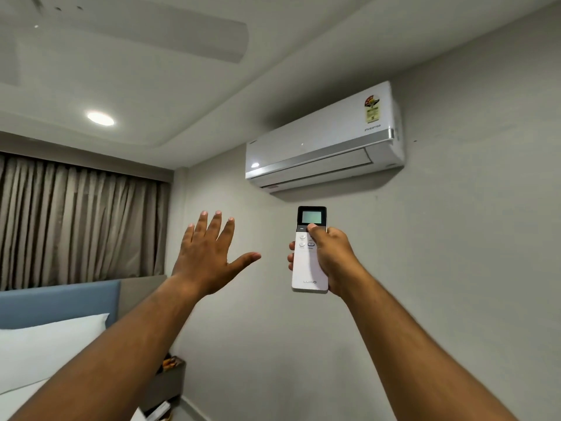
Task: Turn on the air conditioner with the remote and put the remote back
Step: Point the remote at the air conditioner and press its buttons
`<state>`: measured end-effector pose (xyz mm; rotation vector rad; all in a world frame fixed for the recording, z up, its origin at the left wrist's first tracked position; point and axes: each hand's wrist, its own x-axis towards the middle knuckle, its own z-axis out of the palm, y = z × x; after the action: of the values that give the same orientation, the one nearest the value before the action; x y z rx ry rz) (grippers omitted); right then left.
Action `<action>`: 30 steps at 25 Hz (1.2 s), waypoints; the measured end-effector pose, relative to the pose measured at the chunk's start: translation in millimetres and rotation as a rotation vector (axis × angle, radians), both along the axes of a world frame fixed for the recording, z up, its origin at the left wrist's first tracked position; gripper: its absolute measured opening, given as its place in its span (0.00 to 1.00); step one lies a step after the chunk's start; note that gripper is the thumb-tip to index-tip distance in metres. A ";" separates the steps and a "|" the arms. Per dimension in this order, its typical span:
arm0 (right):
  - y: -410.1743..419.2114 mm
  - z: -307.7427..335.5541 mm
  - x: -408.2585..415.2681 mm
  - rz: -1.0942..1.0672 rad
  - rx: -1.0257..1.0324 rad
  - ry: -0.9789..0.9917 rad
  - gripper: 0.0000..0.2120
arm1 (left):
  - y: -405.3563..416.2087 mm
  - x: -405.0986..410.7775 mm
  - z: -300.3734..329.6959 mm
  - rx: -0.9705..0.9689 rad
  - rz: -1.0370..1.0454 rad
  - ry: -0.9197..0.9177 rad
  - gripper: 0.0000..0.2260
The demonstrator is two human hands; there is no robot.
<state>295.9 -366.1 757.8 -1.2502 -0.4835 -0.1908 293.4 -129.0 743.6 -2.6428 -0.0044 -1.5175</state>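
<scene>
Gripping remote [309, 259], right hand [329, 256], left hand [209, 256] splayed empty, air conditioner [324, 138] on grey wall [455, 238]

"INVERTER" on air conditioner [324, 138] front

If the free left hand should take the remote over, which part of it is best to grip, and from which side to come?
Probably the lower white half of the remote, approached from its left edge. The right hand wraps the right side with its thumb on the buttons under the screen, so the left edge and bottom end are the barest parts. The remote stands upright and slim, so the left hand could pinch it across its width.
</scene>
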 end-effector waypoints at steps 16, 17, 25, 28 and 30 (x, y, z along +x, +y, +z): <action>-49.6 15.3 -12.6 -0.106 -0.045 -0.098 0.07 | -44.2 7.1 12.2 0.028 -0.069 -0.008 0.49; -51.2 15.4 -13.5 -0.101 -0.055 -0.102 0.07 | -45.3 7.1 11.1 0.030 -0.067 -0.003 0.49; -62.7 5.5 -12.7 -0.034 -0.037 -0.213 0.07 | -49.2 5.5 4.2 0.026 -0.068 0.014 0.49; -60.3 0.8 -10.4 -0.030 0.033 -0.233 0.07 | -50.1 5.3 1.9 0.022 -0.053 0.024 0.49; -57.9 -1.5 -9.1 -0.031 0.055 -0.228 0.07 | -50.3 4.4 1.1 0.020 -0.052 0.025 0.50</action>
<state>286.7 -424.0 756.4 -1.1881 -0.6504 -0.3734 297.9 -179.3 744.7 -2.6662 0.0816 -1.4908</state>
